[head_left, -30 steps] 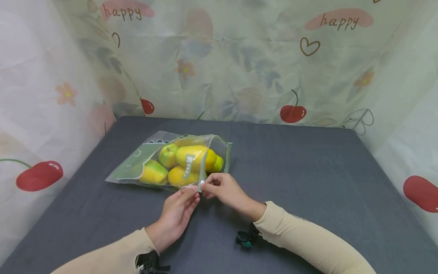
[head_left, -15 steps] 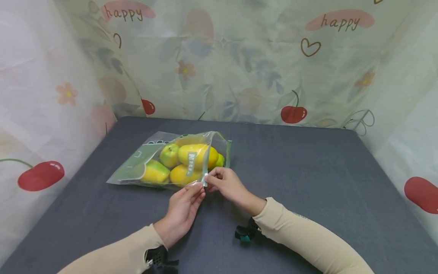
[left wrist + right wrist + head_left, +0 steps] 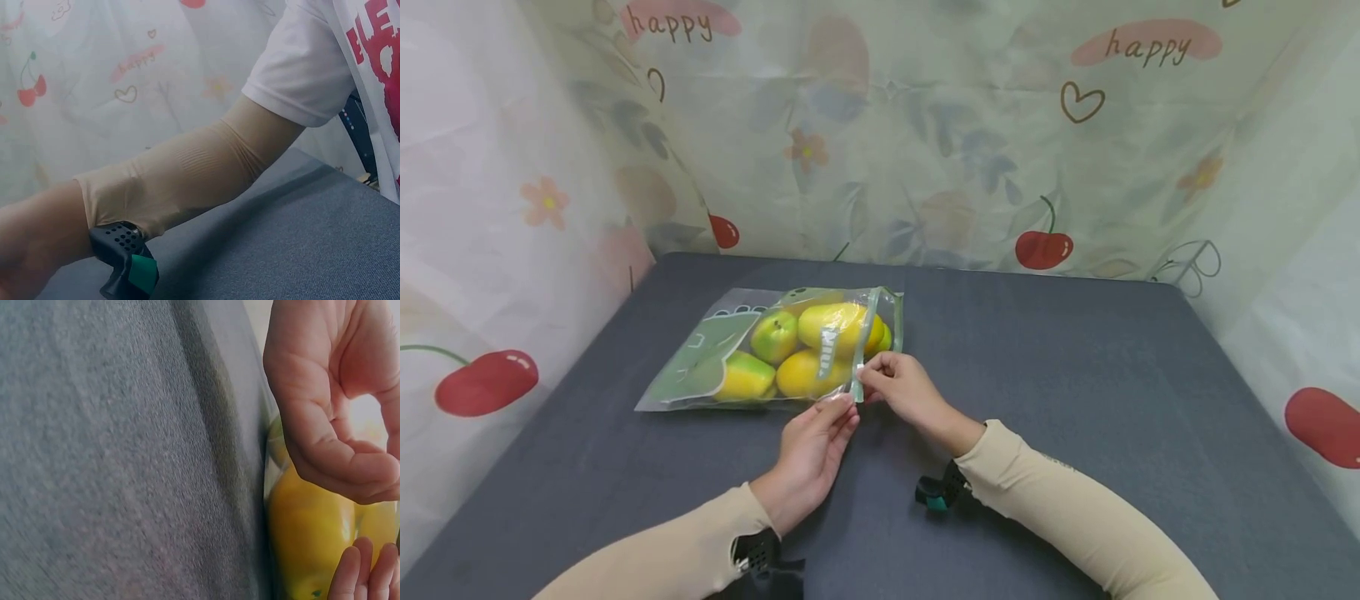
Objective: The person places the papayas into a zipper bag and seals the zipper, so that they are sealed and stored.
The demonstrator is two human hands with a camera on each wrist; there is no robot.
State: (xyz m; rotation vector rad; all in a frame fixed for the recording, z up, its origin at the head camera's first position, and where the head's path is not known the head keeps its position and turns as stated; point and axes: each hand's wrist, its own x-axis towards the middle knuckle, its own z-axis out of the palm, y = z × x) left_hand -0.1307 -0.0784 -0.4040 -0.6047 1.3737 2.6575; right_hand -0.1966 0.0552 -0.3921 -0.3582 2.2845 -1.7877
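A clear zip bag with a green printed end lies on its side on the dark table, holding several yellow-green mangoes. Its zip strip runs across the right end. My left hand pinches the near end of that strip between thumb and fingers. Just beyond it, my right hand pinches a small white slider on the strip. In the right wrist view the right hand curls in front of a mango, with the left fingertips below.
A dark grey cloth-covered table spreads around the bag. Patterned curtains stand behind it and at both sides. A thin wire loop is at the back right corner. The left wrist view shows mainly a beige sleeve.
Both hands have moved slightly away from the person and to the right. The slider has shifted a little along the strip, and the bag's zip end has swung slightly with them.
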